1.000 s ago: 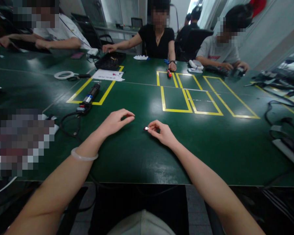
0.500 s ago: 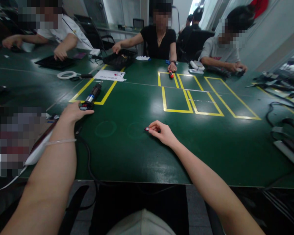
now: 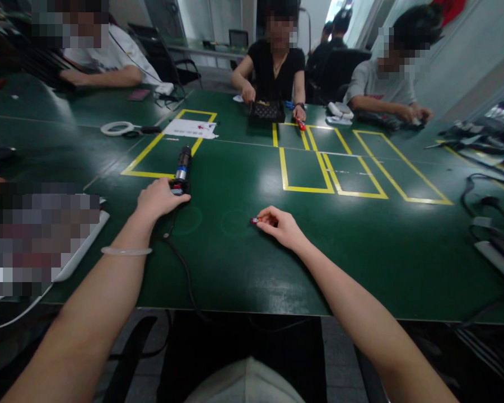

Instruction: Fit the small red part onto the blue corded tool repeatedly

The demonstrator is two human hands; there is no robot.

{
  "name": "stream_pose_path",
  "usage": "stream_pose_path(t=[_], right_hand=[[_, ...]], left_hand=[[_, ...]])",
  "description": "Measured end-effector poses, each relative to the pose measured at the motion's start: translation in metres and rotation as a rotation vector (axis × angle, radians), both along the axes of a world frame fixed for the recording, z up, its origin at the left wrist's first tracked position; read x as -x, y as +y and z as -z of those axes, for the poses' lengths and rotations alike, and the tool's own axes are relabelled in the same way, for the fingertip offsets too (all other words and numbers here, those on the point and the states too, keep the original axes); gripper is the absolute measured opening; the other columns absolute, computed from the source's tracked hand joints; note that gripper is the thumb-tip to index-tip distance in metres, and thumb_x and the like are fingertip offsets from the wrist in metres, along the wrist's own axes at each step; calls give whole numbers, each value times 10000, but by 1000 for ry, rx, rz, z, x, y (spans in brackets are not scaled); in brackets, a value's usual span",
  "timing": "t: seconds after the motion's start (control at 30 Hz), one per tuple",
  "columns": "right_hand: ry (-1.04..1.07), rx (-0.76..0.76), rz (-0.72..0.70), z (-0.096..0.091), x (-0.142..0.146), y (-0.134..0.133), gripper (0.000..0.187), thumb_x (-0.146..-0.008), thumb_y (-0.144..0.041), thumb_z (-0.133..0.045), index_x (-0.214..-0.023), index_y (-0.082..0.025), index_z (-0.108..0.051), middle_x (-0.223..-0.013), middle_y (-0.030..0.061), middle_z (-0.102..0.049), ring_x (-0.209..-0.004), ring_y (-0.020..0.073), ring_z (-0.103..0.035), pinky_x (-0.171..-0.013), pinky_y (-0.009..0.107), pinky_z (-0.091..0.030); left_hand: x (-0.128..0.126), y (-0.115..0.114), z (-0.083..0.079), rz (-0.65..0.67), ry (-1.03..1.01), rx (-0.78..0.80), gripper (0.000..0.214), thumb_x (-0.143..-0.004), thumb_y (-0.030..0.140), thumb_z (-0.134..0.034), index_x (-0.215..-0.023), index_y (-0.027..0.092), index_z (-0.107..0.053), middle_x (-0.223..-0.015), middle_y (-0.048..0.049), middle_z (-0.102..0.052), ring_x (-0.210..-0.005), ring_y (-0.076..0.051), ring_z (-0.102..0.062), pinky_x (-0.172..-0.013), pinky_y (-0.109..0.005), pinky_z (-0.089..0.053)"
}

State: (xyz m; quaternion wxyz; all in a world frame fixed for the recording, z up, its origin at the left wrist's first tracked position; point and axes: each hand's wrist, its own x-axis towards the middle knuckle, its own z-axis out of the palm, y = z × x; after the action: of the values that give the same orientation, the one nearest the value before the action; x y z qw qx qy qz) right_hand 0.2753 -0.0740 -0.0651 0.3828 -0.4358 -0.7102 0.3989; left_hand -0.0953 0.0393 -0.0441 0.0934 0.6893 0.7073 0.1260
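My left hand (image 3: 162, 197) is closed around the lower end of a black corded cylindrical tool (image 3: 182, 165) with a silver and blue band, just in front of a taped rectangle. The tool's far end points away from me, and its handle is partly hidden by my fingers. Further right, my right hand (image 3: 282, 226) pinches a small red-and-white piece (image 3: 254, 221) between thumb and fingertips, low over the green table (image 3: 252, 268). That piece is too small to name.
Yellow tape rectangles (image 3: 308, 190) mark the table. A paper sheet (image 3: 191, 129) and a white ring (image 3: 116, 129) lie back left. A black cable (image 3: 183, 263) runs over the front edge. Across the table, a person's hand (image 3: 299, 112) holds a red object; another hand (image 3: 247, 94) holds a black tray (image 3: 267, 112).
My left hand has moved right with the black tool, turning it more upright in view and dragging its cable. My right hand stays nearly still. Across the table, the black tray has moved right.
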Motion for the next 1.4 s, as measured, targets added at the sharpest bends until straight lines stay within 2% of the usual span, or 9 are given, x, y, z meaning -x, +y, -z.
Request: stream_pose_path(t=[0.07, 0.2, 0.3, 0.53, 0.73, 0.9, 1.1, 1.2, 1.4], right_hand=[[10, 0, 14, 1, 0, 1, 179, -851, -337, -683, -946, -194, -631, -748, -12, -614, -641, 114, -531, -620, 252, -451], [7, -7, 46, 2, -1, 2, 178, -850, -340, -685, -935, -197, -622, -762, -7, -632, -644, 116, -537, -625, 253, -451], [2, -8, 69, 2, -1, 2, 178, -855, -341, -682, -936, -196, -619, -777, -1, -652, -653, 119, -555, -632, 256, -456], [-30, -39, 140, 3, -1, 4, 162, -863, -328, -656, -931, -196, -592, -776, 3, -664, -654, 128, -581, -651, 263, -459], [-134, -39, 122, 3, 3, 6, 116, -831, -272, -641, -850, -200, -552, -680, -37, -588, -593, 117, -536, -601, 245, -410], [-68, -36, 113, 6, 6, 7, 159, -811, -253, -657, -908, -206, -541, -653, -65, -549, -582, 115, -523, -605, 242, -416], [-76, -44, 109, 5, 3, 6, 99, -843, -277, -649, -855, -182, -622, -722, -9, -650, -635, 129, -586, -644, 256, -459], [-96, -85, 119, 4, 1, 4, 106, -873, -254, -603, -873, -173, -670, -799, 23, -705, -683, 140, -619, -683, 267, -479], [-80, -114, 83, 5, 2, 4, 172, -878, -215, -569, -969, -173, -708, -893, 40, -735, -747, 153, -646, -752, 294, -508]], left_hand=[[-27, -11, -3, -18, 66, -21, 734, -709, 641, -730, -1187, 102, -588, -1201, -290, -629, -1095, -470, -622, -872, -548, -470], [-77, -33, -6, 138, 114, -65, 687, -749, 622, -692, -1216, 124, -611, -1159, -222, -665, -1022, -408, -649, -850, -482, -486], [-109, -47, -6, 251, 124, -81, 672, -776, 597, -669, -1238, 112, -604, -1150, -209, -664, -1019, -388, -644, -857, -462, -476], [-159, -81, -6, 422, 136, -104, 586, -801, 542, -659, -1191, 111, -588, -1131, -190, -657, -1032, -372, -625, -840, -428, -454], [-174, -99, -9, 463, 164, -147, 502, -819, 479, -641, -1168, 123, -583, -1080, -147, -653, -1016, -345, -621, -844, -418, -452], [-177, -102, -12, 477, 176, -139, 485, -832, 459, -641, -1176, 123, -575, -1093, -149, -648, -1023, -339, -617, -856, -413, -447], [-177, -101, -10, 471, 170, -117, 577, -832, 559, -673, -1198, 126, -565, -1120, -160, -642, -1034, -340, -617, -850, -397, -446], [-178, -100, -8, 458, 166, -130, 600, -866, 623, -622, -1193, 123, -567, -1127, -165, -644, -1038, -343, -617, -840, -397, -444], [-180, -96, -9, 395, 183, -118, 536, -904, 597, -568, -1136, 114, -585, -1108, -175, -666, -1037, -345, -633, -848, -395, -440]])
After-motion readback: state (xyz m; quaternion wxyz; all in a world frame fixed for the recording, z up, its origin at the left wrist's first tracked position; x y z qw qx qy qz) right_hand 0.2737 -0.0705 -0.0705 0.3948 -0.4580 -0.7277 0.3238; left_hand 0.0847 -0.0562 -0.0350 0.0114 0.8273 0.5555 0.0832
